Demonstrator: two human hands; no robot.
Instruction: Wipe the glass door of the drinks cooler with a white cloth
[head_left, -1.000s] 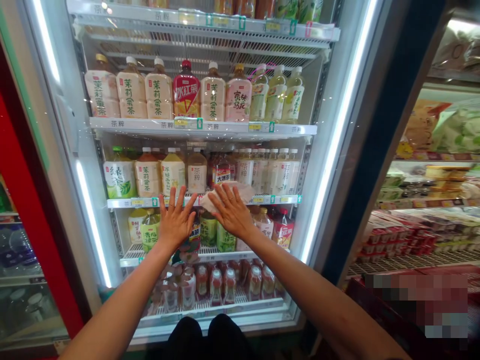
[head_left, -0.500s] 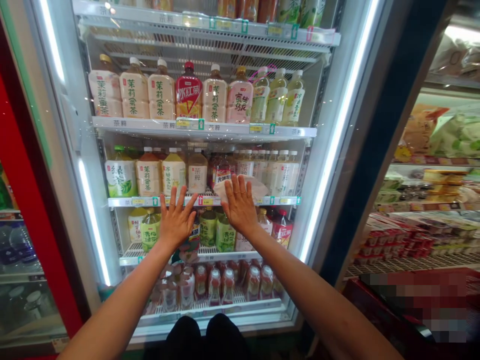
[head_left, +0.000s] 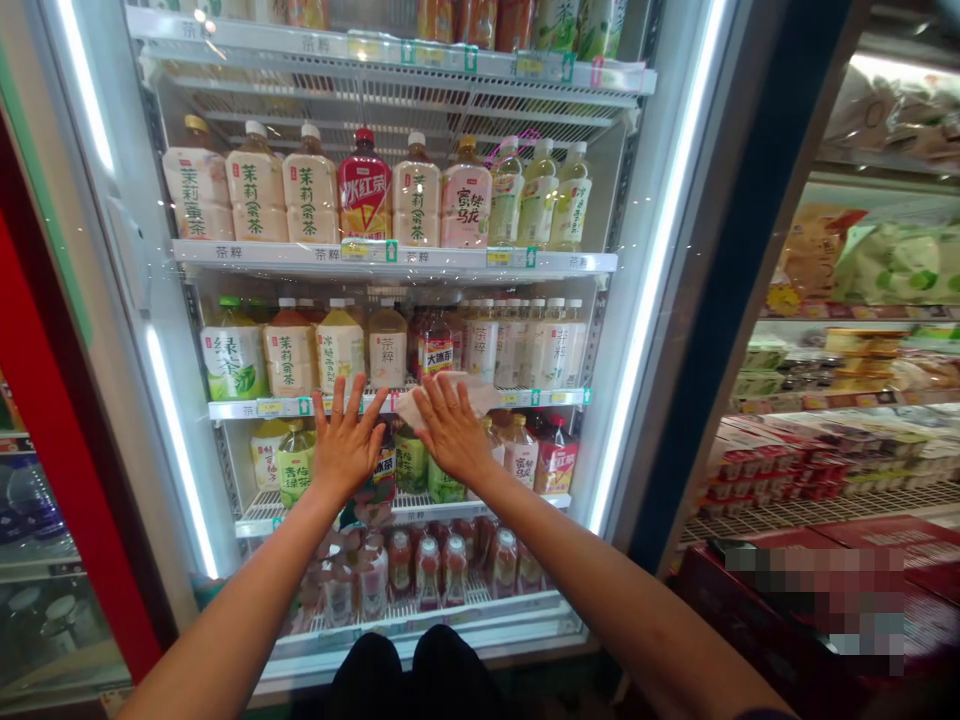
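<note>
My left hand (head_left: pixel 345 440) lies flat with its fingers spread against the glass door (head_left: pixel 300 275) of a drinks fridge. To its right, my right hand (head_left: pixel 456 432) is also flat with fingers apart, pressing a thin white cloth or tissue (head_left: pixel 480 394) to the glass. The cloth shows on both sides of my fingers; the part beneath them is hidden. Both hands are in front of the shelf edge (head_left: pixel 240 410) below a row of tea bottles (head_left: pixel 386 345). Neither hand grips a bottle.
Bottled drinks (head_left: pixel 365 190) fill several shelves behind the glass. Bright light strips (head_left: pixel 176 440) run down both sides of the door. At left is a red frame (head_left: pixel 75 440); at right, an open chilled display (head_left: pixel 772 450) with packs and dark red boxes (head_left: pixel 862 545) before it.
My right hand and the white cloth have slid left and a little down across the glass, closer to my left hand. My left hand stays nearly in place. The view has shifted slightly right.
</note>
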